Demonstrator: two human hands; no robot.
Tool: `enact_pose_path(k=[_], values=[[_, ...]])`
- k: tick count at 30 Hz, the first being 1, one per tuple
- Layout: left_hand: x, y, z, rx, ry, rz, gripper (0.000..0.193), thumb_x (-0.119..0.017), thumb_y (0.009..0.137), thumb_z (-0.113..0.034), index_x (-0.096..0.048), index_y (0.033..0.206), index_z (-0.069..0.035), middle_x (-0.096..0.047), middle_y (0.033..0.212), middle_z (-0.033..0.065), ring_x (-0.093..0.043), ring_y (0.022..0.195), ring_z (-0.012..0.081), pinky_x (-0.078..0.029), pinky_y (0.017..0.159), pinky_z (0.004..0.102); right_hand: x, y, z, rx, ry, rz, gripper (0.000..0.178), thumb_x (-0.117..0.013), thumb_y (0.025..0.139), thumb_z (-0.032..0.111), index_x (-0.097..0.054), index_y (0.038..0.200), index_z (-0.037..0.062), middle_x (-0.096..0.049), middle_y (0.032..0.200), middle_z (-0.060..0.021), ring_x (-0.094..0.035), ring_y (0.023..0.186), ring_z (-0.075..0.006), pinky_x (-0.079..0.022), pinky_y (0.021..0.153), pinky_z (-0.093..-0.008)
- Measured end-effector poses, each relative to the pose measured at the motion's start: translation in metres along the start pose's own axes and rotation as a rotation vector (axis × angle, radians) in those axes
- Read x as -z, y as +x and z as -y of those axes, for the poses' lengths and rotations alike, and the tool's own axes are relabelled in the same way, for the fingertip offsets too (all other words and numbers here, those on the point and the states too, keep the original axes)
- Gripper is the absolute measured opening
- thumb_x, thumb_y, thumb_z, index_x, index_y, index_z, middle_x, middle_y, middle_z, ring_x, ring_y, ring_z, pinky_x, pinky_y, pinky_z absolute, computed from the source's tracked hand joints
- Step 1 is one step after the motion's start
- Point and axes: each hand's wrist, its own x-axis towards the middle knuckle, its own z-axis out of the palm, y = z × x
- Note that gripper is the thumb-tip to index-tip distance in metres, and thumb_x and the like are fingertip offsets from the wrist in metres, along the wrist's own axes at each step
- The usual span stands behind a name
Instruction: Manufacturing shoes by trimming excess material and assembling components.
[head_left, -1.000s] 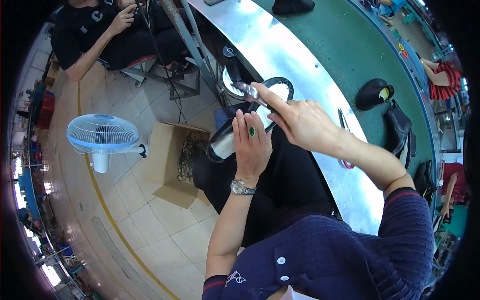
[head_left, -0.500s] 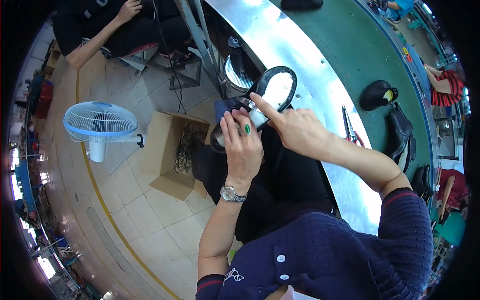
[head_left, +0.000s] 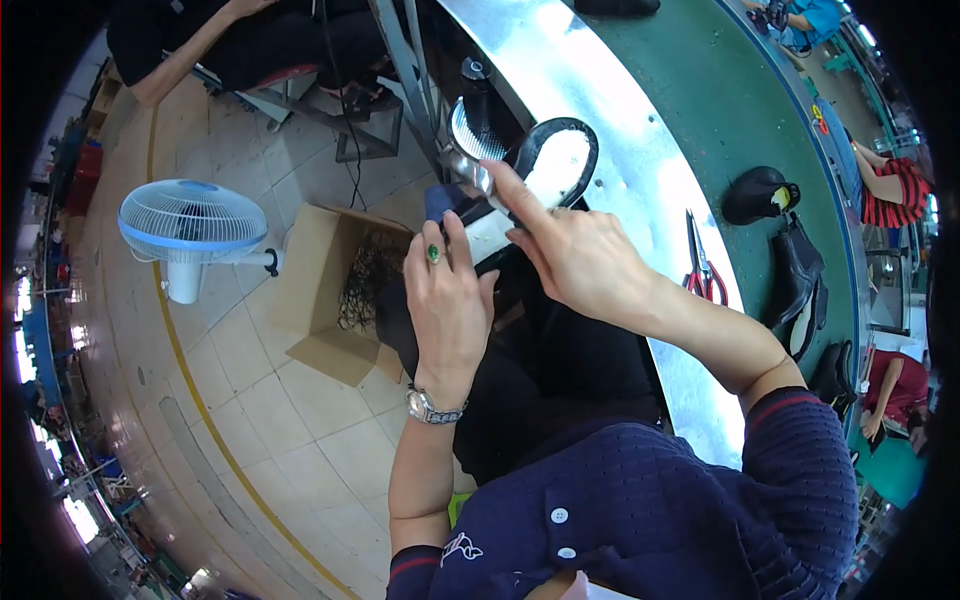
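A black shoe point(head_left: 562, 165) lies bottom up over my lap, its underside white inside a dark rim. My left hand point(head_left: 443, 310), with a green-stoned ring and a watch at the wrist, is closed round the narrower end of the shoe. My right hand point(head_left: 598, 265) is over the middle of the shoe, index finger stretched along a shiny metal tool point(head_left: 474, 177), thumb bent below. The tool is blurred and partly covered, so its kind is unclear. Red-handled pincers point(head_left: 702, 265) rest on the metal bench edge to the right.
A metal-edged bench point(head_left: 690, 375) curves along the right, with black shoes point(head_left: 792, 265) on its green top. A black post with a perforated metal guard point(head_left: 478, 125) stands beyond the shoe. At left are an open cardboard box point(head_left: 325, 290), a fan point(head_left: 192, 228) and a seated co-worker point(head_left: 200, 55).
My right index finger and the metal tool have moved slightly left and up. My left hand has shifted left and lower on the shoe, its thumb now showing.
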Motion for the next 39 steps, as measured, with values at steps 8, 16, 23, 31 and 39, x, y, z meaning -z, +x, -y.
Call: enact_pose_path(k=[8, 16, 23, 31, 39], values=[[-0.007, -0.006, 0.007, -0.032, -0.137, -0.115, 0.068, -0.079, 0.071, -0.009, -0.046, 0.129, 0.005, -0.058, 0.122, 0.0230, -0.057, 0.112, 0.0381, -0.048, 0.093, 0.0424, -0.001, 0.003, 0.012, 0.044, 0.055, 0.076, 0.076, -0.061, 0.083, 0.010, -0.021, 0.149, 0.0040, -0.064, 0.062, -0.0177, -0.066, 0.057, -0.0349, -0.052, 0.050, -0.0410], [0.012, -0.007, 0.027, -0.014, -0.383, 0.007, 0.085, -0.082, 0.067, -0.007, -0.038, 0.140, -0.005, -0.052, 0.134, 0.0204, -0.049, 0.125, 0.0354, -0.044, 0.102, 0.0414, 0.016, 0.002, -0.031, 0.002, -0.166, -0.011, 0.059, -0.059, 0.089, 0.012, -0.036, 0.143, 0.0115, -0.065, 0.081, -0.0223, -0.064, 0.074, -0.0384, -0.050, 0.065, -0.0459], [0.025, -0.085, -0.012, 0.543, -1.030, 0.189, 0.111, -0.080, 0.077, -0.040, -0.007, 0.152, -0.002, -0.021, 0.150, 0.0314, -0.048, 0.125, 0.0392, -0.048, 0.096, 0.0411, 0.037, -0.060, -0.003, -0.209, 0.270, 0.435, 0.048, -0.059, 0.091, 0.012, -0.045, 0.137, 0.0051, -0.067, 0.083, -0.0217, -0.066, 0.068, -0.0381, -0.051, 0.064, -0.0437], [0.025, -0.122, 0.054, 0.483, -0.447, -0.180, 0.033, -0.053, 0.099, -0.027, -0.066, 0.095, 0.004, -0.065, 0.077, 0.0197, -0.063, 0.067, 0.0321, -0.046, 0.059, 0.0379, 0.010, -0.048, 0.051, -0.060, 0.381, 0.652, 0.058, -0.060, 0.092, 0.016, -0.037, 0.145, 0.0107, -0.061, 0.067, -0.0220, -0.063, 0.060, -0.0357, -0.049, 0.065, -0.0437], [0.016, -0.147, 0.040, 0.581, -0.791, -0.075, 0.028, -0.053, 0.099, -0.021, -0.066, 0.092, 0.002, -0.059, 0.066, 0.0180, -0.058, 0.056, 0.0308, -0.043, 0.051, 0.0384, 0.010, -0.004, 0.098, 0.213, -0.093, 0.918, 0.058, -0.058, 0.088, 0.006, -0.038, 0.142, 0.0017, -0.066, 0.072, -0.0223, -0.068, 0.066, -0.0348, -0.055, 0.065, -0.0437]])
